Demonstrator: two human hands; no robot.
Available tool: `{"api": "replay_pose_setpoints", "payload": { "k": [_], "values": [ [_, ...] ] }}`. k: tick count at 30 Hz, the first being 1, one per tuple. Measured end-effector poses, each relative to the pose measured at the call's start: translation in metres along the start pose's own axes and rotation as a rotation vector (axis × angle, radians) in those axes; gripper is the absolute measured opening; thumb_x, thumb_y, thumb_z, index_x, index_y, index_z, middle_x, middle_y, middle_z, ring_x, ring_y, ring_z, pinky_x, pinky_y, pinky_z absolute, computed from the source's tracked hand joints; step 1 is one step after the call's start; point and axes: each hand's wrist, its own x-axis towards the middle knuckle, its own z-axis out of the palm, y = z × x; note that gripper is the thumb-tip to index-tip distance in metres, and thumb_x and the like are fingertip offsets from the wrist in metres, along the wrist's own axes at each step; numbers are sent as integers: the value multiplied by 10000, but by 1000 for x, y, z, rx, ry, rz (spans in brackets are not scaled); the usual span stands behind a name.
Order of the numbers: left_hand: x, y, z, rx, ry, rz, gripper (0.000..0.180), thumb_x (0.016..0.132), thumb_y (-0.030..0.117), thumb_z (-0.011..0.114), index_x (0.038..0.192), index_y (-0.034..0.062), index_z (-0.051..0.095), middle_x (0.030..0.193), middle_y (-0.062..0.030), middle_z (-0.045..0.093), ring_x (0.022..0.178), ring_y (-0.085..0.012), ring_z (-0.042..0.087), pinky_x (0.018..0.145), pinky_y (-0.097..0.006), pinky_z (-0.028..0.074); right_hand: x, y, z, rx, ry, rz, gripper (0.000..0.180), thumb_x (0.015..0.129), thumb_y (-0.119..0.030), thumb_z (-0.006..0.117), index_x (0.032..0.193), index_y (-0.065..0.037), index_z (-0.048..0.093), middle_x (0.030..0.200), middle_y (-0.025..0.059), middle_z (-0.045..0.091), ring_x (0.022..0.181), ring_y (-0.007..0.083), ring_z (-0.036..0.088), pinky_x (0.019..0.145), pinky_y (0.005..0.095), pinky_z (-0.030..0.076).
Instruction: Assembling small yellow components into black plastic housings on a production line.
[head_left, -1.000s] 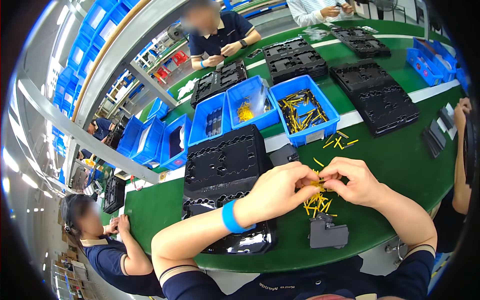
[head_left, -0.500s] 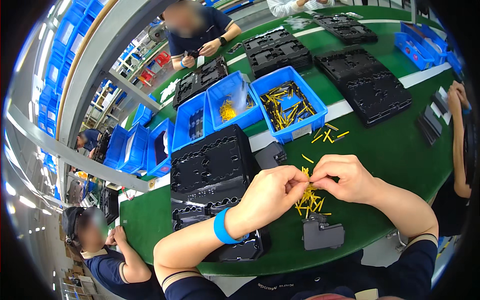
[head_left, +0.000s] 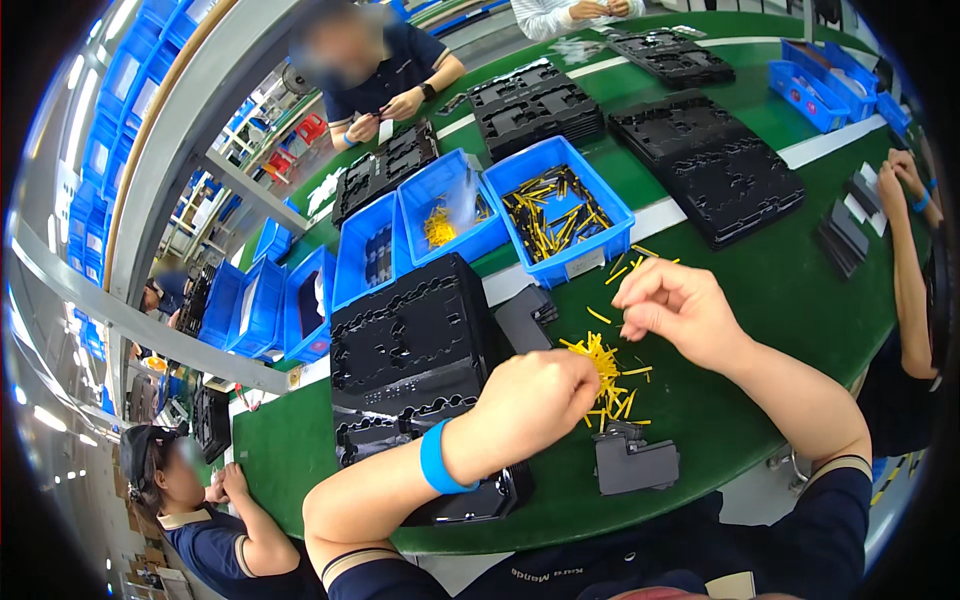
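1. Thin, narrow yellow strips (head_left: 605, 372) are heaped loose on the green worktop (head_left: 790, 330), nr its near edge, just beyond the flat dark-grey L-shaped pieces (head_left: 637, 466). A few more are scattered farther from that edge, by the blue plastic bin (head_left: 545, 274).
2. L hand (head_left: 535, 405) is held beside the heap, back up, fingers curled under. Fingertips are hidden, so whether a strip is gripped can't be told.
3. R hand (head_left: 685, 310) is raised past the heap's far right side, thumb & index bent twd each other, nearly closed. Any small item btwn the tips can't be made out.
4. Handling (judged): strips are prob. v. light, thin & bendy, easily creased, apt to cling together. Best taken singly, by one end or the long edges, w/ a fingertip pinch.
5. Orientation: no common direction is shared in the heap; long axes are fanned out. Some on the near side are aimed roughly at the worktop's near edge; one at right is laid approx. parallel to it. A lone strip beyond the heap is slanted, its nearer end to the right.
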Motion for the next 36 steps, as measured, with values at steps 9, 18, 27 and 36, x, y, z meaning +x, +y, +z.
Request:
{"api": "replay_pose_setpoints", "payload": {
  "k": [9, 18, 27, 36],
  "values": [
    [-25, 31, 9, 253, -205, 192, 643, 678, 473, 709, 1128, 45, 539, 908, -93, 498, 844, -234, 560, 644, -326, 506, 1, 2, -1, -321, -60, -38, 128, 861, 19, 559, 964, -19, 626, 854, 17, 547, 724, 59, 534, 642, 213, 459],
    [-24, 34, 6, 228, -223, 212, 709, 640, 476, 731, 1149, 26, 527, 926, -90, 479, 855, -230, 547, 647, -313, 503, 3, 5, -5, -339, -93, -34, 99, 851, 48, 554, 927, 7, 601, 900, 47, 519, 719, 85, 546, 635, 214, 483],
    [-17, 34, 3, 187, -132, 245, 410, 646, 252, 772, 937, 61, 555, 910, -83, 500, 826, -235, 565, 632, -332, 493, 2, 8, -5, -373, -75, -60, 97, 840, 28, 575, 920, -14, 609, 836, 28, 541, 699, 70, 537, 612, 218, 447],
    [4, 8, 0, -644, 57, -89, 100, 899, 24, 544, 997, 2, 542, 924, -37, 591, 852, -102, 586, 665, -233, 499, 1, -2, -1, -54, 6, 224, 159, 852, -54, 633, 994, 2, 585, 831, 33, 606, 650, 73, 589, 565, 220, 508]
  ]
}}
